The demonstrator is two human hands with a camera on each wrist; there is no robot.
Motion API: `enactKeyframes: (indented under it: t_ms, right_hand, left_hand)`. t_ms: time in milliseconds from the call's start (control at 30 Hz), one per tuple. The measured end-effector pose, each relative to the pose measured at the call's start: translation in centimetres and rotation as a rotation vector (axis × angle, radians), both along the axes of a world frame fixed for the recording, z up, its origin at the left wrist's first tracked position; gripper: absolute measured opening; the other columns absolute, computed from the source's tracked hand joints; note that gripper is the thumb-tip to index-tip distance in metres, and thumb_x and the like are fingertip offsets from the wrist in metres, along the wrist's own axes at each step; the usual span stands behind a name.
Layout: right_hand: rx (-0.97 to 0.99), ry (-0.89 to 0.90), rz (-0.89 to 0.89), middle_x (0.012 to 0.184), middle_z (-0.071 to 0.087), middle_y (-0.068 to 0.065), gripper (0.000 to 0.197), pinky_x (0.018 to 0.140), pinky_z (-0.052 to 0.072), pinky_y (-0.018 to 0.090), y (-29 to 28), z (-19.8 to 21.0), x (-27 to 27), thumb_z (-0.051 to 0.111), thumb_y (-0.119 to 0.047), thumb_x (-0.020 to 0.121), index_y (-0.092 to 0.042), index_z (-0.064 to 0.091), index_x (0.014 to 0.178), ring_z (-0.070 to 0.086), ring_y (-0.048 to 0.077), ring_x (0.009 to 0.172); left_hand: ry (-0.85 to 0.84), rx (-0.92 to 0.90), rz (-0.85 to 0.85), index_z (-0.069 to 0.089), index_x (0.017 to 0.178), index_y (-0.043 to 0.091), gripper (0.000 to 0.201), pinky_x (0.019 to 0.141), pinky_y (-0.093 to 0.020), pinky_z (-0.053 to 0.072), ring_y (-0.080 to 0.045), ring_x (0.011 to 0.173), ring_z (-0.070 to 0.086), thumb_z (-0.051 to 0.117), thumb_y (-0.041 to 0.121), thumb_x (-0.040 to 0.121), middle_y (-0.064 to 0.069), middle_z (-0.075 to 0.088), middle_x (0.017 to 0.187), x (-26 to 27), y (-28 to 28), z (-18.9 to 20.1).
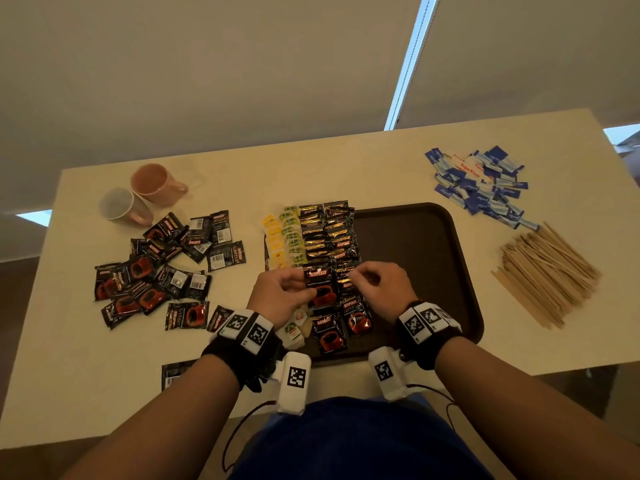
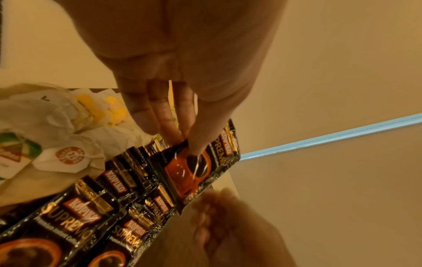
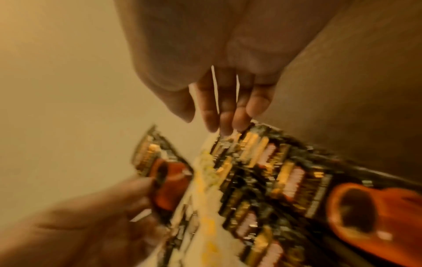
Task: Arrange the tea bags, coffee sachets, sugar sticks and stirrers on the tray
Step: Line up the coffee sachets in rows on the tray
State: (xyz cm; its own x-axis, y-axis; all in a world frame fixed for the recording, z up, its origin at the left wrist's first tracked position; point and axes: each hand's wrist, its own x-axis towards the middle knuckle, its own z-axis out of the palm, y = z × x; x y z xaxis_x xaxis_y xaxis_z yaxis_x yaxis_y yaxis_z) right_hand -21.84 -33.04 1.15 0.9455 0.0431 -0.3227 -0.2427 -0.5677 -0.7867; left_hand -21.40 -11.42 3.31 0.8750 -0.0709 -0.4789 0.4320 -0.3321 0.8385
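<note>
Coffee sachets, black foil with a red cup printed on them (image 1: 156,271), lie scattered on the pale bench (image 1: 346,168) at far left, waiting their turn beside two pink ceramic mugs (image 1: 142,195). Moving right, yellow-tagged tea bags (image 1: 280,237) and overlapping sachet rows fill the left part of the dark brown plastic tray (image 1: 433,244). Left hand (image 1: 280,296) hovers over the near rows, thumb and fingers (image 2: 182,117) pinching one sachet (image 1: 320,285) upright, likely to slot it in. Right hand (image 1: 377,289), knuckles up, fingers (image 3: 237,112) curled down onto the neighbouring row; an actual grip, I cannot tell. Far right, blue paper sugar sticks (image 1: 481,185) and wooden stirrers (image 1: 547,271) sit off-tray
</note>
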Motion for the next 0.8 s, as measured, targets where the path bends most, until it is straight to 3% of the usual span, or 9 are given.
enactKeyframes:
  t_ms: [100,167,233,333,400,467,600,700,800]
  right_hand:
    - [0.235,0.041,0.094,0.081,0.07,0.0,0.01,0.069,0.054,0.022,1.1,1.8,0.3,0.066,-0.023,0.093,-0.027,0.07,0.084,0.066,0.012,0.075]
    - [0.242,0.038,0.122,0.074,0.067,-0.002,0.018,0.064,0.053,0.019,1.2,2.0,0.2,0.07,-0.015,0.09,-0.028,0.067,0.079,0.064,0.007,0.067]
    - [0.185,0.05,0.116,0.069,0.064,-0.007,0.021,0.059,0.047,0.014,0.7,1.7,0.2,0.069,-0.011,0.09,-0.027,0.066,0.075,0.058,-0.003,0.06]
    - [0.033,0.14,0.124,0.073,0.066,-0.007,0.014,0.064,0.046,0.017,-1.2,0.5,0.0,0.069,-0.017,0.09,-0.025,0.069,0.079,0.061,-0.003,0.066]
    - [-0.118,0.233,0.202,0.071,0.063,-0.009,0.021,0.064,0.043,0.017,-2.6,-0.6,-0.7,0.069,-0.022,0.091,-0.029,0.064,0.071,0.058,0.0,0.067]
    - [-0.202,0.302,0.231,0.065,0.06,-0.007,0.027,0.059,0.038,0.016,-3.2,-1.9,-1.7,0.071,-0.025,0.089,-0.026,0.061,0.065,0.055,0.004,0.064]
    - [-0.244,0.342,0.155,0.08,0.07,0.008,0.016,0.066,0.049,0.023,-2.8,-3.9,-2.6,0.075,-0.028,0.086,-0.013,0.071,0.08,0.063,0.016,0.073]
    - [-0.283,0.317,0.097,0.077,0.069,0.005,0.016,0.076,0.056,0.032,-1.9,-4.6,-2.3,0.076,-0.027,0.085,-0.015,0.069,0.078,0.065,0.02,0.078]
    - [-0.306,0.266,0.063,0.073,0.064,-0.002,0.017,0.077,0.055,0.031,-1.1,-4.7,-1.8,0.077,-0.028,0.084,-0.018,0.064,0.077,0.062,0.016,0.077]
  left_hand:
    - [0.011,0.003,-0.037,0.071,0.084,0.025,0.028,0.065,-0.018,0.054,0.0,0.067,0.069,0.079,-0.002,0.078,0.008,0.074,0.074,0.2,-0.6,-0.1]
    - [0.013,0.007,-0.07,0.072,0.086,0.023,0.028,0.072,-0.025,0.058,-0.005,0.071,0.071,0.08,-0.002,0.077,0.005,0.075,0.077,0.2,-0.8,-0.2]
    - [0.018,-0.006,-0.103,0.072,0.096,0.021,0.031,0.076,-0.027,0.06,-0.008,0.076,0.073,0.08,-0.002,0.077,0.005,0.076,0.085,0.1,-1.0,-0.3]
    - [0.013,0.013,-0.086,0.07,0.106,0.024,0.035,0.071,-0.025,0.06,-0.012,0.082,0.072,0.08,0.005,0.08,0.006,0.073,0.099,0.2,-0.6,-0.4]
    - [0.024,0.024,-0.041,0.071,0.103,0.023,0.025,0.064,-0.023,0.057,-0.014,0.083,0.071,0.078,0.008,0.084,0.001,0.073,0.099,0.2,0.7,-0.6]
    - [0.043,0.055,0.012,0.072,0.096,0.023,0.018,0.061,-0.024,0.056,-0.015,0.08,0.07,0.075,0.007,0.087,-0.004,0.074,0.095,0.2,2.4,-0.9]
    - [0.118,0.121,0.104,0.073,0.097,0.018,0.011,0.064,-0.03,0.057,-0.021,0.082,0.072,0.072,0.01,0.089,-0.007,0.075,0.093,-0.1,5.7,-1.6]
    - [0.15,0.147,0.157,0.072,0.097,0.018,0.01,0.072,-0.036,0.06,-0.023,0.083,0.073,0.07,0.011,0.091,-0.006,0.076,0.092,-0.3,7.4,-1.8]
    - [0.172,0.135,0.196,0.072,0.096,0.018,0.011,0.07,-0.033,0.059,-0.021,0.081,0.072,0.069,0.009,0.091,-0.007,0.076,0.093,-0.7,8.1,-2.0]
